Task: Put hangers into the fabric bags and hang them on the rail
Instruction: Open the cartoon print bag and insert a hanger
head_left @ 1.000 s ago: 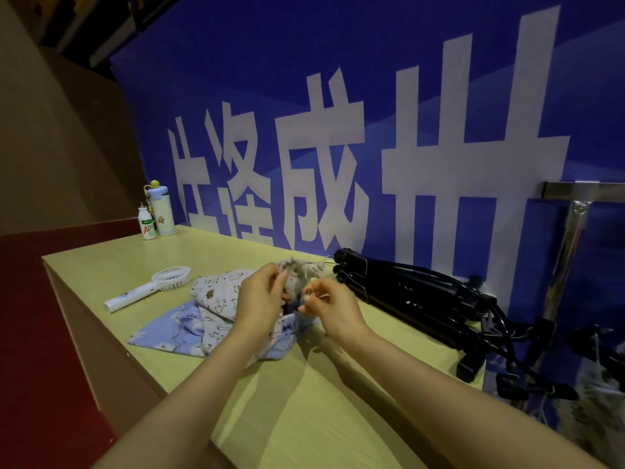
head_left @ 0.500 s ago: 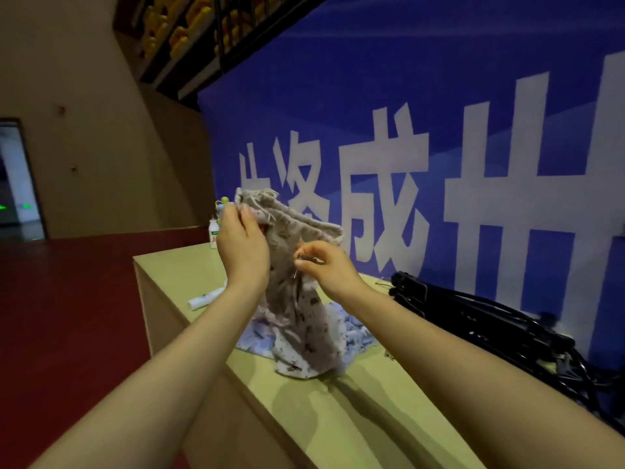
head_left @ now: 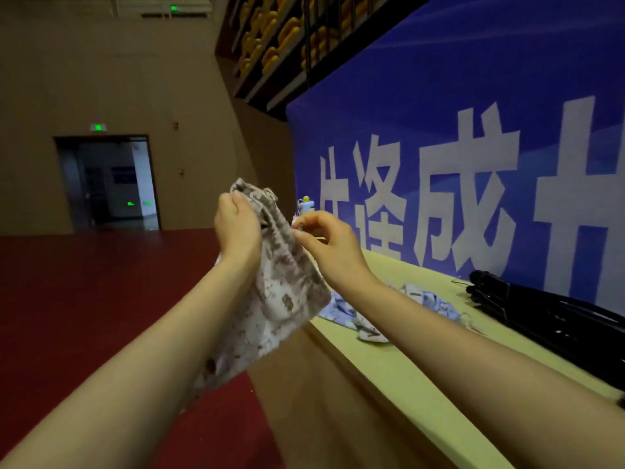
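You have lifted the patterned fabric bag (head_left: 284,299) off the table (head_left: 399,367) to frame centre; your left hand (head_left: 238,231) fingers grip its top and your right hand (head_left: 324,242) fingers pinch its edge, ready for hanging.

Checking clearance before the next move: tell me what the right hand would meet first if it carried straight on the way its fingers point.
The right hand points left toward the patterned fabric bag, which its fingertips already pinch near the top. Beyond lies the left hand, gripping the bag's other edge; depth is hard to judge.

table: pale yellow-green wooden table (head_left: 399,363)
on it, middle: crumpled light-blue printed fabric bags (head_left: 351,314)
right: black folded tripod (head_left: 548,316)
far end: small pale bottle (head_left: 305,206)
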The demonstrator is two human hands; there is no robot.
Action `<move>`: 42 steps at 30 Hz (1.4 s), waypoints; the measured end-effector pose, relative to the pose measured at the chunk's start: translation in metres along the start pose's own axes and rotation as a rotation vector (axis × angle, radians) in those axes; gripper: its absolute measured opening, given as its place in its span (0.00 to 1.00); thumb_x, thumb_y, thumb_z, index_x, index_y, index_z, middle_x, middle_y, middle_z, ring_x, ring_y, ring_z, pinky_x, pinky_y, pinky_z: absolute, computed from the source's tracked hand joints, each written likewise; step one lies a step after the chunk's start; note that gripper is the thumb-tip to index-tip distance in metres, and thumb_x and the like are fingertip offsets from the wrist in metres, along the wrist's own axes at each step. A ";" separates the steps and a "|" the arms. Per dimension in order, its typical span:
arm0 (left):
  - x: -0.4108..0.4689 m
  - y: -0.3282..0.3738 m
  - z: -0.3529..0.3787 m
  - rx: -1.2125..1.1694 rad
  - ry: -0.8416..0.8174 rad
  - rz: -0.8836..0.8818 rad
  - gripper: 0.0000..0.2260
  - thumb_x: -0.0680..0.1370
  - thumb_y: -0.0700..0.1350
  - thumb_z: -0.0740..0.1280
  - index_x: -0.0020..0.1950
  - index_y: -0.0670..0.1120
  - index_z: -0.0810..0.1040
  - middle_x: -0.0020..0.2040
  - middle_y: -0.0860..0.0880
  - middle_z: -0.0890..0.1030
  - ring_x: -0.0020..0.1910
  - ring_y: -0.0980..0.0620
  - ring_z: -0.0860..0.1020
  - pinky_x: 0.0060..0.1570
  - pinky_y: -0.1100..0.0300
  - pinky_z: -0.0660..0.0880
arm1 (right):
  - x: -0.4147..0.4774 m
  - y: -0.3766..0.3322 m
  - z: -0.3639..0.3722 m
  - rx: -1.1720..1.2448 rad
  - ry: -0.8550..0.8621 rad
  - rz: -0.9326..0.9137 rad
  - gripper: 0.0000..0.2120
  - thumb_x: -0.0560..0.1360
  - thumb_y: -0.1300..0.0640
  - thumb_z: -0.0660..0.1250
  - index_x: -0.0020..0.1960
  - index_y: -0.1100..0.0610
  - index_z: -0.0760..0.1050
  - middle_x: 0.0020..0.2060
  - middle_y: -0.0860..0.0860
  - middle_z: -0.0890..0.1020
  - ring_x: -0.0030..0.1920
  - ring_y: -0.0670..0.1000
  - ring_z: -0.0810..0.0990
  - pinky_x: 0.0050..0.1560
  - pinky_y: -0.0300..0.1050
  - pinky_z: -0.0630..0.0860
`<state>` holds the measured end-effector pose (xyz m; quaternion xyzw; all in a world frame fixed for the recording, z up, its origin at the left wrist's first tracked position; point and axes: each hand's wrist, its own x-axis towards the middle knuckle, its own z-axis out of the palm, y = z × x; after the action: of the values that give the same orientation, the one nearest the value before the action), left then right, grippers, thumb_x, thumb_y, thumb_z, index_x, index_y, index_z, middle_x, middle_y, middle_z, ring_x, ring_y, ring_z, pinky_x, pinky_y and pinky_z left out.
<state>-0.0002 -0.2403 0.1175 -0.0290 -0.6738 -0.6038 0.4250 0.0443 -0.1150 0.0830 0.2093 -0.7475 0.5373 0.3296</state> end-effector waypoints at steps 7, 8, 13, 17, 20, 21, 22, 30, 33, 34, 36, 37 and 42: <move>-0.020 -0.028 -0.002 0.054 -0.387 -0.107 0.16 0.77 0.47 0.53 0.46 0.39 0.76 0.49 0.40 0.80 0.51 0.44 0.76 0.57 0.48 0.72 | -0.015 0.001 -0.005 -0.014 -0.220 0.279 0.05 0.73 0.66 0.68 0.48 0.65 0.81 0.55 0.57 0.81 0.59 0.54 0.78 0.64 0.56 0.73; -0.023 -0.028 0.000 0.074 -0.421 -0.084 0.16 0.78 0.45 0.53 0.45 0.38 0.76 0.47 0.41 0.80 0.49 0.44 0.76 0.52 0.51 0.73 | -0.017 0.002 -0.006 -0.021 -0.248 0.317 0.04 0.73 0.66 0.68 0.47 0.64 0.80 0.46 0.54 0.83 0.51 0.52 0.80 0.61 0.56 0.76; -0.041 -0.026 0.016 0.150 -0.532 -0.021 0.15 0.80 0.43 0.53 0.37 0.40 0.70 0.35 0.47 0.72 0.38 0.49 0.69 0.34 0.57 0.63 | -0.019 0.012 -0.017 -0.043 -0.172 0.399 0.02 0.73 0.68 0.68 0.43 0.64 0.80 0.44 0.61 0.83 0.44 0.53 0.80 0.54 0.49 0.80; -0.055 -0.029 0.023 0.109 -0.603 0.018 0.13 0.80 0.47 0.58 0.36 0.47 0.70 0.35 0.52 0.73 0.38 0.52 0.71 0.35 0.58 0.65 | -0.020 0.016 -0.032 -0.008 -0.032 0.442 0.07 0.74 0.70 0.66 0.51 0.73 0.78 0.41 0.59 0.79 0.44 0.54 0.79 0.45 0.40 0.79; -0.057 -0.035 0.025 0.259 -0.661 0.140 0.06 0.79 0.47 0.61 0.44 0.47 0.73 0.40 0.52 0.75 0.42 0.52 0.73 0.37 0.59 0.65 | -0.019 0.025 -0.050 -0.057 0.068 0.495 0.05 0.74 0.68 0.67 0.49 0.69 0.79 0.43 0.59 0.81 0.45 0.54 0.81 0.52 0.45 0.80; -0.055 -0.039 0.024 0.341 -0.684 0.189 0.08 0.79 0.46 0.61 0.40 0.47 0.71 0.37 0.52 0.73 0.41 0.51 0.71 0.38 0.58 0.63 | -0.019 0.029 -0.057 -0.097 0.091 0.503 0.04 0.74 0.67 0.68 0.47 0.66 0.80 0.44 0.59 0.82 0.45 0.55 0.83 0.53 0.48 0.80; -0.053 -0.042 0.024 0.423 -0.712 0.229 0.11 0.79 0.45 0.62 0.36 0.47 0.68 0.34 0.52 0.71 0.40 0.50 0.71 0.37 0.58 0.62 | -0.020 0.034 -0.063 -0.146 0.109 0.508 0.03 0.74 0.66 0.68 0.45 0.65 0.81 0.44 0.60 0.83 0.46 0.56 0.84 0.53 0.51 0.81; -0.051 -0.048 0.029 0.481 -0.814 0.199 0.10 0.77 0.42 0.66 0.38 0.40 0.78 0.29 0.48 0.75 0.29 0.52 0.75 0.32 0.61 0.72 | -0.030 0.046 -0.083 -0.454 0.134 0.445 0.05 0.75 0.63 0.68 0.46 0.63 0.82 0.45 0.57 0.84 0.48 0.55 0.82 0.51 0.49 0.77; -0.053 -0.046 0.036 0.136 -0.879 -0.186 0.11 0.77 0.41 0.67 0.37 0.38 0.79 0.26 0.46 0.78 0.21 0.58 0.75 0.32 0.65 0.78 | -0.033 0.047 -0.086 -0.530 0.135 0.450 0.06 0.75 0.62 0.67 0.45 0.63 0.82 0.45 0.56 0.84 0.49 0.56 0.81 0.51 0.50 0.77; -0.055 -0.044 0.038 0.080 -0.888 -0.278 0.11 0.77 0.41 0.67 0.36 0.39 0.79 0.24 0.49 0.78 0.21 0.58 0.75 0.32 0.66 0.78 | -0.034 0.046 -0.086 -0.536 0.131 0.432 0.06 0.75 0.61 0.67 0.46 0.62 0.82 0.45 0.55 0.84 0.48 0.55 0.81 0.51 0.51 0.78; -0.059 -0.040 0.045 -0.004 -0.876 -0.404 0.11 0.78 0.41 0.66 0.35 0.41 0.76 0.21 0.51 0.76 0.19 0.58 0.74 0.27 0.68 0.77 | -0.037 0.037 -0.086 -0.435 0.132 0.371 0.06 0.75 0.59 0.68 0.47 0.61 0.81 0.46 0.53 0.83 0.47 0.52 0.80 0.48 0.46 0.77; -0.061 -0.038 0.048 -0.044 -0.850 -0.452 0.11 0.78 0.40 0.65 0.36 0.41 0.75 0.21 0.50 0.76 0.19 0.57 0.73 0.24 0.68 0.76 | -0.038 0.032 -0.085 -0.348 0.134 0.333 0.05 0.75 0.59 0.68 0.48 0.60 0.81 0.45 0.52 0.83 0.45 0.50 0.80 0.45 0.41 0.76; -0.068 -0.029 0.063 -0.079 -0.713 -0.551 0.13 0.80 0.37 0.58 0.36 0.44 0.71 0.30 0.46 0.71 0.24 0.53 0.67 0.19 0.69 0.70 | -0.045 0.027 -0.073 -0.097 -0.044 0.328 0.06 0.76 0.64 0.66 0.40 0.56 0.76 0.40 0.57 0.82 0.35 0.50 0.81 0.38 0.39 0.79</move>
<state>-0.0066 -0.1632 0.0587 -0.0708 -0.7373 -0.6718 -0.0118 0.0775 -0.0390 0.0479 0.0800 -0.8037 0.5425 0.2310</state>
